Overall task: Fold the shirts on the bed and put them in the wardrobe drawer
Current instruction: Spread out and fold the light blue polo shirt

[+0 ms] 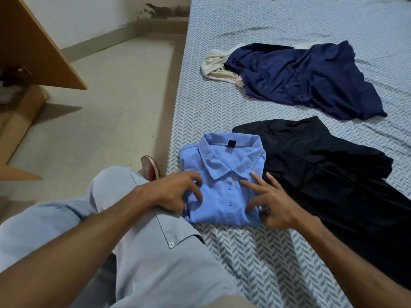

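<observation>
A light blue polo shirt lies folded into a neat rectangle near the bed's left edge, collar up. My left hand rests on its left side with fingers bent, their tips pressing the cloth. My right hand lies on the shirt's right edge with fingers spread and fairly straight. A black shirt lies unfolded just right of the polo. Farther back a navy shirt lies crumpled over a cream garment.
The bed has a grey-and-white chevron sheet. Left of it is bare floor, a wooden wardrobe door standing open, and a red-and-white shoe. My knee in light trousers sits against the bed's edge.
</observation>
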